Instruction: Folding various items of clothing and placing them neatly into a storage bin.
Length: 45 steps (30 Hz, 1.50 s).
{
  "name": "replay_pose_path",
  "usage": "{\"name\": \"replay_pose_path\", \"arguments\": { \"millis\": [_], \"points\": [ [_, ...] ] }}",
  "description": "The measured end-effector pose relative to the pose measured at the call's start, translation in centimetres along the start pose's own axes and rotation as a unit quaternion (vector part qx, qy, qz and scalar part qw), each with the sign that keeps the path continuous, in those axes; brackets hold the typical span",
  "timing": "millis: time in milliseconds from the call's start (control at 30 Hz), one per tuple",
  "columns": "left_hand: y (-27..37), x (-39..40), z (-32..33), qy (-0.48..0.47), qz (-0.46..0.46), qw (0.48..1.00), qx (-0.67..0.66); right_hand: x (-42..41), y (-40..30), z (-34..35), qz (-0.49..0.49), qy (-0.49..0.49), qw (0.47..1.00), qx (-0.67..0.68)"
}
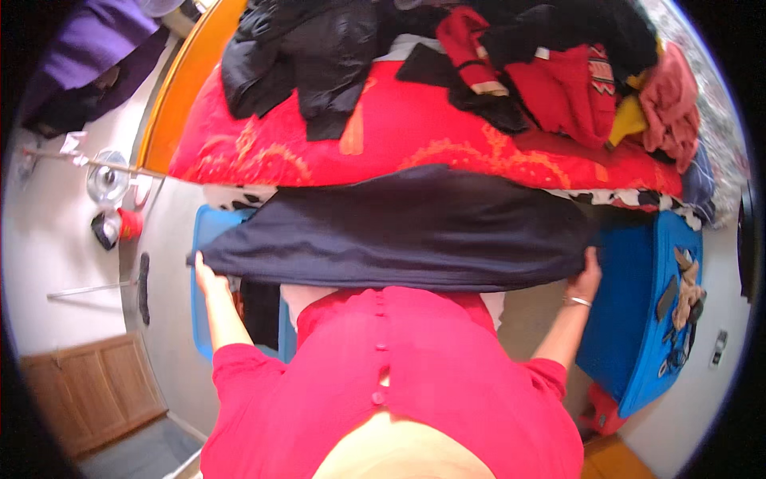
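A dark navy garment (395, 233), possibly trousers, is stretched sideways in front of my waist. My left hand (209, 276) grips its left end, above a light blue plastic bin. At the opposite end, my right hand (587, 278), with a bracelet at the wrist, holds the cloth beside a blue storage box. The garment's far edge lies against the side of a bed with a red patterned cover (395, 126). Fingers on both hands are partly hidden by the cloth.
Black clothes (335, 66), a red knitted garment (565, 93) and a pink cloth (670, 105) lie on the bed. The light blue bin (203, 335) holds dark cloth. Small items rest on the blue box's lid (649, 341). A wooden door (96, 392) is at lower left.
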<state>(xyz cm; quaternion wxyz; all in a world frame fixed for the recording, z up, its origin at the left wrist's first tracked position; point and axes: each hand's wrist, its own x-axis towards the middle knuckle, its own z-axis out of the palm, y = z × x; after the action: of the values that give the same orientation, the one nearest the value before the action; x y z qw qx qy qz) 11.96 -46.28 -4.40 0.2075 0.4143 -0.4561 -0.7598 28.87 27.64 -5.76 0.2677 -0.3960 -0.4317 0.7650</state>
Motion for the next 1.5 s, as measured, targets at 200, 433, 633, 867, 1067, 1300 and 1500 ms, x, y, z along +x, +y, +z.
{"name": "replay_pose_path", "arguments": {
  "millis": [200,433,633,867,1067,1300,1500],
  "points": [
    [11.7,-3.2,5.4,-0.139,0.132,0.981,-0.011,-3.3,-17.5,2.5,-0.120,-0.020,0.991,0.052],
    [15.2,-3.6,4.4,-0.129,0.193,0.971,0.055,2.0,-19.2,-0.9,-0.308,-0.072,0.931,-0.182],
    [18.6,-5.7,3.8,-0.187,0.210,0.960,-0.014,-3.9,-23.3,5.7,-0.221,-0.159,0.962,-0.005],
    [21.0,0.6,16.2,-0.115,0.291,0.950,-0.009,6.4,-25.1,10.7,-0.221,-0.175,0.959,0.019],
    [25.3,0.0,17.3,-0.106,0.366,0.925,0.012,0.8,-25.3,13.6,-0.498,-0.141,0.836,-0.182],
    [15.5,9.7,15.8,-0.096,0.256,0.954,0.123,6.7,-7.7,13.1,-0.130,-0.162,0.978,0.007],
    [5.5,13.2,7.5,-0.083,0.128,0.926,0.346,9.3,2.7,11.2,0.007,-0.006,0.998,-0.056]
  ]
}}
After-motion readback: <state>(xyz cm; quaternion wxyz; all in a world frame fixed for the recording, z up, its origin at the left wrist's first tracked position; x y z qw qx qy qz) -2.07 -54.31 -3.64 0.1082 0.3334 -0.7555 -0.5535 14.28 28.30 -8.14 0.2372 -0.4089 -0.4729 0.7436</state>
